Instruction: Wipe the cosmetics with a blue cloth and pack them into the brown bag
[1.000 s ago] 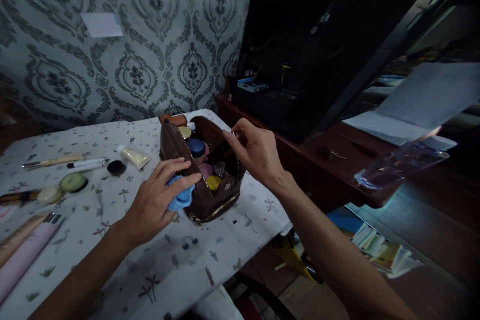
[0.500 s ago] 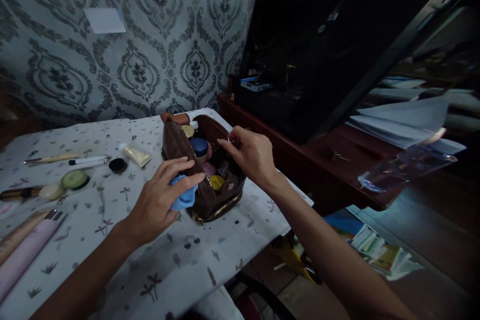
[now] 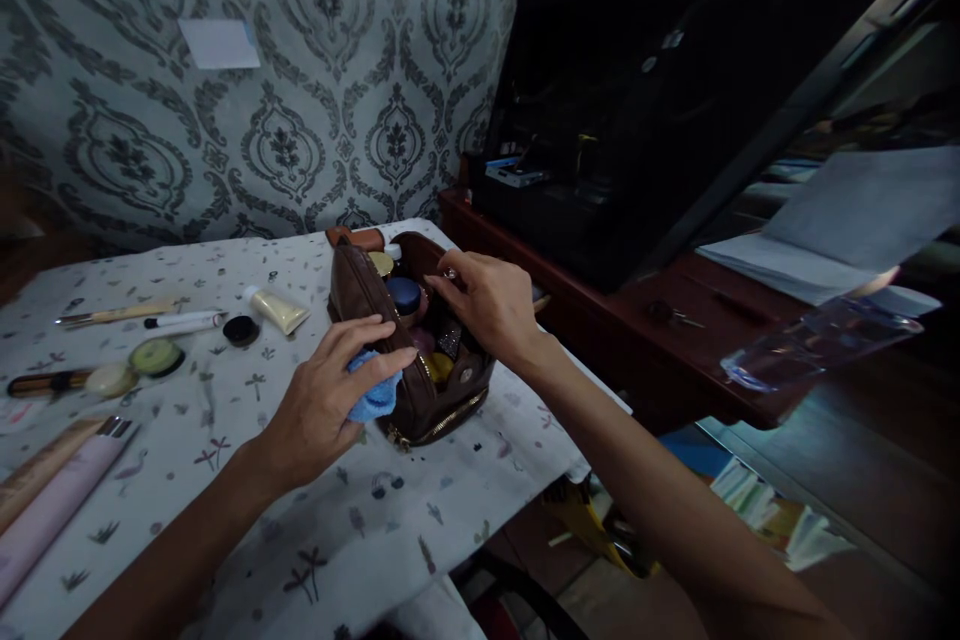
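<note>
A brown makeup bag (image 3: 358,282) stands unzipped on the table, with several jars and other cosmetics inside. Among them are a blue-lidded jar (image 3: 403,296) and a yellow item (image 3: 439,366). My left hand (image 3: 326,398) has a small blue cloth (image 3: 375,388) tucked under its palm, and its fingertips rest on the bag's near-left rim. My right hand (image 3: 491,305) is at the far-right rim, thumb and fingers pinched together over the opening. A small shiny spot shows at those fingers; what they grip, if anything, I cannot make out.
Left on the patterned tablecloth (image 3: 270,550) lie a cream tube (image 3: 276,310), a black lid (image 3: 241,330), a green round compact (image 3: 155,356), brushes and a pink tube (image 3: 64,500). A large black screen (image 3: 630,110) stands right on a dark red cabinet (image 3: 675,350).
My right hand has shifted slightly left and lower at the bag's rim. My left hand keeps its place on the bag with the cloth. The whole view has moved a little.
</note>
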A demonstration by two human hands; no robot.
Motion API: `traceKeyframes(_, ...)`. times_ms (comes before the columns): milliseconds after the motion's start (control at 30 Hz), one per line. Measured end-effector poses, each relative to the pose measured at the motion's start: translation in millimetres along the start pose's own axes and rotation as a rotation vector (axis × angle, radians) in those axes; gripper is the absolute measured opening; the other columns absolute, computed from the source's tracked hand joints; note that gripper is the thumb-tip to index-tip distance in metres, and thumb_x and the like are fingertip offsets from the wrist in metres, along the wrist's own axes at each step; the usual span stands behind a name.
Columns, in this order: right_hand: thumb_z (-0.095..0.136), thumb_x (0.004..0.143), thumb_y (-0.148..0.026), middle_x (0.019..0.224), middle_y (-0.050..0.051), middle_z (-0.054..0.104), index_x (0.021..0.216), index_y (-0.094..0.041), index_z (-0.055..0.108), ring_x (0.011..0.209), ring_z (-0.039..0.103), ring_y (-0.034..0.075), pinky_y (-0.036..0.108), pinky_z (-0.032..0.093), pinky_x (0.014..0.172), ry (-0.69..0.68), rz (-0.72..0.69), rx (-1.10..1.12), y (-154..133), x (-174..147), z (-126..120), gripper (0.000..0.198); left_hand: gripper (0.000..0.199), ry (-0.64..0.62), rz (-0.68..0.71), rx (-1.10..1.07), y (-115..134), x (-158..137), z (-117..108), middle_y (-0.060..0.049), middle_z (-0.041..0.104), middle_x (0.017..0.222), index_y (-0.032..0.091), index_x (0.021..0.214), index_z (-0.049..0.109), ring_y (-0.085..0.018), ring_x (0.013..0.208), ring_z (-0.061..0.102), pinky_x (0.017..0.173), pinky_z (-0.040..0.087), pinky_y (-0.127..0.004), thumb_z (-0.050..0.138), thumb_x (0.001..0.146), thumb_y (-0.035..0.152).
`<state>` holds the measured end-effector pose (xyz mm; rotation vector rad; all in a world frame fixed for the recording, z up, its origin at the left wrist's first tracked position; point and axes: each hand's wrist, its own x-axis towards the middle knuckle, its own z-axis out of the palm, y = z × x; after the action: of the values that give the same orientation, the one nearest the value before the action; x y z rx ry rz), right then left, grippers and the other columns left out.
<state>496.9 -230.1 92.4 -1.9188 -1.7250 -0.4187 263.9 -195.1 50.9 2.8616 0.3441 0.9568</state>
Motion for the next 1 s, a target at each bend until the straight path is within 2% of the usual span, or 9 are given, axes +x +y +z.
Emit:
traceKeyframes(267, 0.06, 0.089, -0.028, 0.084, 0.003, 0.074, 0.095, -0.023, 0.07, 0.072, 0.064, 0.018, 0.027, 0.032, 0.059, -0.123, 0.027, 0.086, 1, 12, -15, 0.012, 0.055, 0.006, 0.008, -0.004, 0, 0, 0, -0.012, 0.05, 0.136, 0.027, 0.133, 0.049, -0.032, 0.134, 0.042, 0.09, 0.055, -0.052, 0.04, 0.086, 0.001)
traceKeyframes(400, 0.059, 0.09, -0.029, 0.079, 0.004, 0.072, 0.094, -0.021, 0.07, 0.068, 0.062, 0.018, 0.027, 0.031, 0.058, -0.098, 0.066, 0.083, 3, 13, -17, 0.014, 0.054, -0.004, 0.007, -0.007, -1, -1, 1, -0.013, 0.049, 0.139, 0.027, 0.135, 0.048, -0.033, 0.136, 0.041, 0.09, 0.055, -0.052, 0.041, 0.087, 0.002)
traceKeyframes(667, 0.063, 0.088, -0.031, 0.072, 0.002, 0.07, 0.087, -0.021, 0.067, 0.061, 0.06, 0.015, 0.025, 0.032, 0.057, -0.075, 0.025, 0.129, 7, 2, -21, 0.01, 0.059, -0.035, -0.025, 0.01, -1, -4, 2, -0.012, 0.049, 0.142, 0.03, 0.139, 0.046, -0.033, 0.138, 0.039, 0.092, 0.055, -0.052, 0.041, 0.087, 0.002)
traceKeyframes(833, 0.066, 0.087, -0.024, 0.078, 0.002, 0.071, 0.09, -0.022, 0.067, 0.069, 0.062, 0.016, 0.026, 0.036, 0.062, -0.103, -0.06, 0.139, 10, -7, -21, 0.004, 0.062, -0.019, -0.024, -0.004, 1, -4, 2, -0.012, 0.048, 0.142, 0.029, 0.137, 0.046, -0.032, 0.139, 0.039, 0.097, 0.052, -0.056, 0.038, 0.084, -0.002)
traceKeyframes(1000, 0.066, 0.087, -0.022, 0.081, 0.002, 0.072, 0.094, -0.022, 0.067, 0.07, 0.063, 0.016, 0.026, 0.038, 0.063, -0.139, -0.051, 0.143, 10, -9, -21, 0.007, 0.062, -0.013, -0.024, -0.003, 1, -3, 3, -0.012, 0.048, 0.143, 0.028, 0.137, 0.046, -0.032, 0.139, 0.039, 0.096, 0.052, -0.057, 0.038, 0.083, -0.002)
